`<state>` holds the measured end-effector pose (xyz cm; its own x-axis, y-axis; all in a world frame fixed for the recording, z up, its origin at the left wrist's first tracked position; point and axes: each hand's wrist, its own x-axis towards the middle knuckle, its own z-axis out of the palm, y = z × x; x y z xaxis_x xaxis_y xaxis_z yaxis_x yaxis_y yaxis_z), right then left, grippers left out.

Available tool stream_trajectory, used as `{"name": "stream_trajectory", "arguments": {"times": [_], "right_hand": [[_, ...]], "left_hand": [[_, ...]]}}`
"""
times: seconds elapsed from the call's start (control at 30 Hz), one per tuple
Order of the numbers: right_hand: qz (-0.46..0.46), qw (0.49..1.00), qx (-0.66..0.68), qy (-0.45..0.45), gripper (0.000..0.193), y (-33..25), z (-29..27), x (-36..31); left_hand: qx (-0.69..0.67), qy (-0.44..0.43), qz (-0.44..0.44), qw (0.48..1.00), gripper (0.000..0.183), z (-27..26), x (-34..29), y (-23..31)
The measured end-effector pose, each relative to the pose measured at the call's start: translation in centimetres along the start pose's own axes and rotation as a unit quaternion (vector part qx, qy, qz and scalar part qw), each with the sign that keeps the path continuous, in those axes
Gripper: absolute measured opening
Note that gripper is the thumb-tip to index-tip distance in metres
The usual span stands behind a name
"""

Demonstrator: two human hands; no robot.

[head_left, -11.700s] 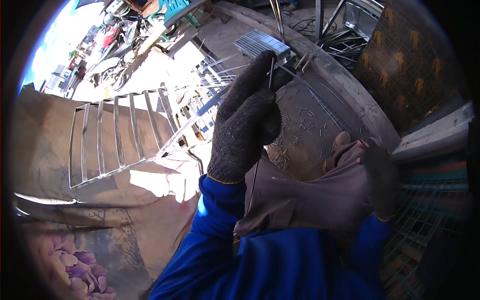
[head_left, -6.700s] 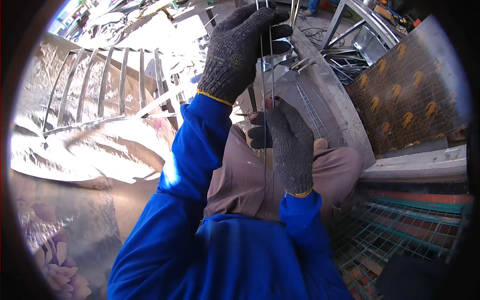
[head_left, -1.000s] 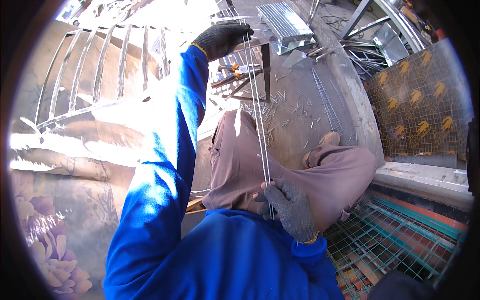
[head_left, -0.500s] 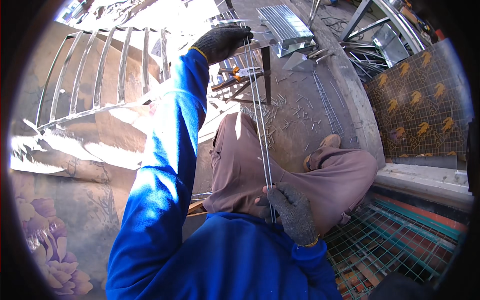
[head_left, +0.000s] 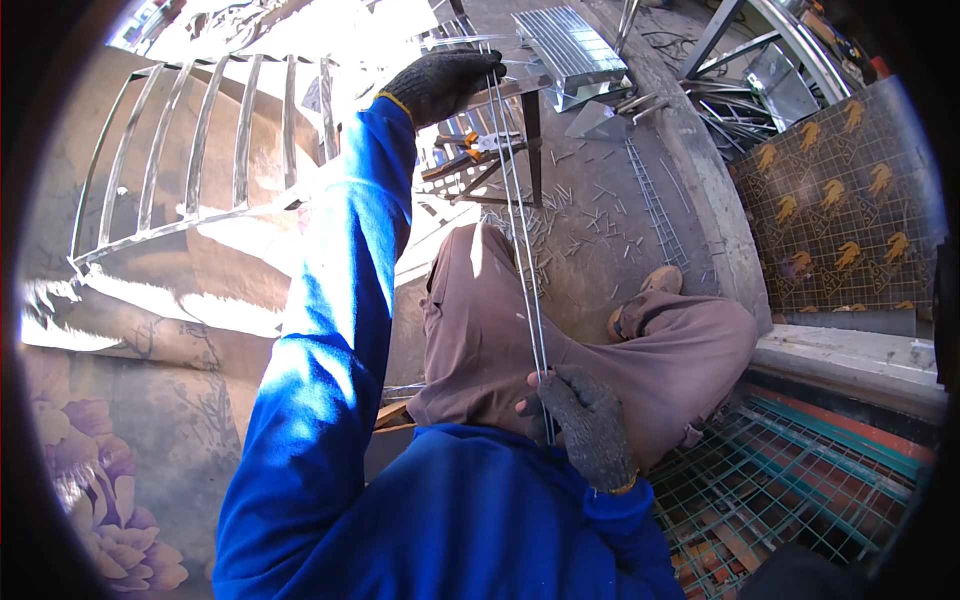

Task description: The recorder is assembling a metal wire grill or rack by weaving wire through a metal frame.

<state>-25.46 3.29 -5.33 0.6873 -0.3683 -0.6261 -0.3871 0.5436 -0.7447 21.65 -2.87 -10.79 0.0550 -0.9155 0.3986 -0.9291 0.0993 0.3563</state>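
Two thin metal rods [head_left: 521, 245] stretch between the hands, over the lap, lying close together almost as one line. They slope from the far hand down toward the waist. The left hand [head_left: 447, 82], in a dark knit glove, is reached well out and grips the rods near their far ends, fingertips against them. The right hand [head_left: 588, 415], gloved alike but with bare fingertips showing, is bent round the rods near their lower ends, close to the belly. Both hands are closed on the rods.

Under the rods are the brown trousers [head_left: 500, 320]. Just beyond the knee, orange-handled pliers [head_left: 474, 148] rest near the left hand, partly behind the rods, beside the dark leg [head_left: 533, 150] of a stand. Short metal offcuts [head_left: 600, 220] are strewn over the floor, and a narrow wire lattice [head_left: 655, 205] lies among them, ahead of the shoe [head_left: 660, 282]. Beyond, a ribbed metal piece [head_left: 570, 48] sits near the concrete curb [head_left: 700, 150].

To the left, a slatted metal frame [head_left: 245, 140] lies on a sheet [head_left: 190, 400] printed with purple flowers. To the right, a dark board [head_left: 840, 200] with yellow figures leans above a green wire grid [head_left: 800, 470].
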Motion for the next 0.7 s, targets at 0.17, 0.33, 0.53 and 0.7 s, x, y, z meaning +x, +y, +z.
{"name": "stream_trajectory", "arguments": {"times": [0.17, 0.33, 0.53, 0.7], "right_hand": [[-0.024, 0.999, -0.031, -0.001, 0.023, 0.1, -0.1, 0.1], [0.001, 1.000, 0.023, -0.002, 0.023, 0.4, 0.0, 0.2], [0.012, 1.000, 0.018, -0.003, 0.025, 0.1, 0.1, 0.2], [0.010, 1.000, 0.020, -0.001, 0.026, 0.2, 0.0, 0.2]], "left_hand": [[0.080, -0.027, -0.009, 0.996, 0.033, -0.2, 0.1, 1.0], [0.086, -0.016, 0.001, 0.996, 0.029, -0.7, 0.1, 1.3], [0.104, 0.011, 0.031, 0.994, 0.026, -0.2, 0.3, 0.5], [0.102, 0.016, 0.016, 0.994, 0.027, 0.2, 0.4, 0.1]]}}
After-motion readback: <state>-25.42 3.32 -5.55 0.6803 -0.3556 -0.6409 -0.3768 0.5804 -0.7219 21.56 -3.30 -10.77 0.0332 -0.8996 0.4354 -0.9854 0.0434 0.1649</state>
